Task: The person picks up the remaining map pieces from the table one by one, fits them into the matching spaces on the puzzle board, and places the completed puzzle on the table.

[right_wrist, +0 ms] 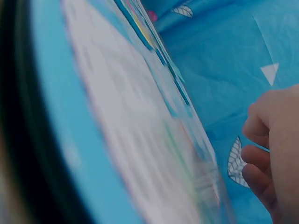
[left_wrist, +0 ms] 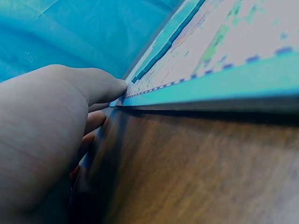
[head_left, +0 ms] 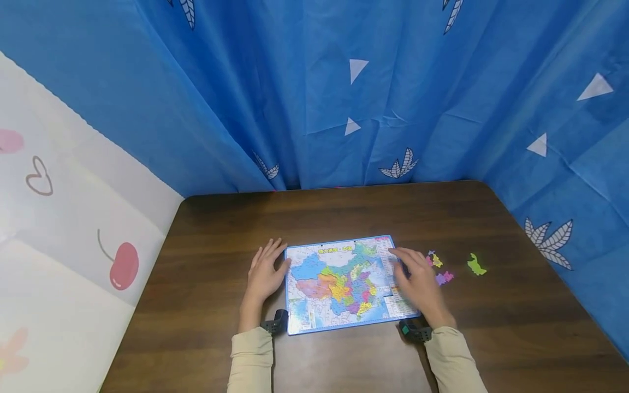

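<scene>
A blue-edged map puzzle board point(head_left: 339, 322) lies on the table, with coloured map pieces set in its middle. At its left edge, my left hand point(head_left: 264, 277) rests with fingers spread straight; in the left wrist view the thumb point(left_wrist: 105, 86) is at the board's edge near a corner. My right hand point(head_left: 417, 281) is over the board's right side, slightly blurred, fingers loosely bent, with nothing seen in it. The right wrist view has this hand point(right_wrist: 275, 144) apart from the board's surface. A pale gap point(head_left: 361, 270) shows among the pieces at the upper right of the map.
Right of the board lie loose puzzle pieces: a green one point(head_left: 475, 265), a purple one point(head_left: 444, 278), a yellow one point(head_left: 437, 260) and small ones partly behind the right hand. A blue curtain point(head_left: 314, 109) hangs behind the brown table point(head_left: 206, 327).
</scene>
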The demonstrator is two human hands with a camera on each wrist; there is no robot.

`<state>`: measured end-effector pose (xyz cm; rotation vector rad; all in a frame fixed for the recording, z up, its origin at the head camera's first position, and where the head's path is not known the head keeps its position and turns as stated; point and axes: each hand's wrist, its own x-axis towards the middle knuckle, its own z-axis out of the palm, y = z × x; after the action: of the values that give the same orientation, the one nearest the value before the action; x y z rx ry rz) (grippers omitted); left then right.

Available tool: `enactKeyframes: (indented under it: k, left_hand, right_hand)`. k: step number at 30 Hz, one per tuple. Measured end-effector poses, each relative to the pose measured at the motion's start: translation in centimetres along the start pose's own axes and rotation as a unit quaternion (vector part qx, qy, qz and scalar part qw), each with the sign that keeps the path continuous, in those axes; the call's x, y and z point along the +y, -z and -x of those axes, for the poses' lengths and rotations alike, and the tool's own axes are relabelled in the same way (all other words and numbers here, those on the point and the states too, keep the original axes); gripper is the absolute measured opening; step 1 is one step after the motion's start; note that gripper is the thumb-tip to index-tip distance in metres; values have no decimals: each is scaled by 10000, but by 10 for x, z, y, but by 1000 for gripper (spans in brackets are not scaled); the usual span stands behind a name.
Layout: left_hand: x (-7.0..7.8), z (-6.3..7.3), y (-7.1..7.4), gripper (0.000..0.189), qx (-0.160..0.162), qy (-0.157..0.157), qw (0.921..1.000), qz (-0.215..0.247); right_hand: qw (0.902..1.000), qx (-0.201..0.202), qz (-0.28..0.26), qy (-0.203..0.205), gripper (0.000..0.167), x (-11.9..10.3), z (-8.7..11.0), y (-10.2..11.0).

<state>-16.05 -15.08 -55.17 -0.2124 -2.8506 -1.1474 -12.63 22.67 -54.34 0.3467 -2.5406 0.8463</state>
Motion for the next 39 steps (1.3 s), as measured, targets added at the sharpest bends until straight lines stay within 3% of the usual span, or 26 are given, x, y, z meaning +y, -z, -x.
enactKeyframes:
  k: [6, 20, 31, 39]
  left_hand:
    - [-3, -1, -1, 50, -143, 56, 9999, -75]
    - [0, -3, 1, 50, -80, 59, 9999, -64]
    - [-3, -1, -1, 50, -96, 32, 9999, -58]
    - [-3, -1, -1, 50, -99, 30, 9999, -2]
  right_hand:
    - [9997, -58, 186, -121, 38, 7, 3, 9]
    - [9992, -229, 197, -266, 47, 25, 3, 29]
    - [9930, -924, 33, -741, 50, 31, 8, 34]
    - [9891, -1173, 100, -880, 59, 34, 10, 37]
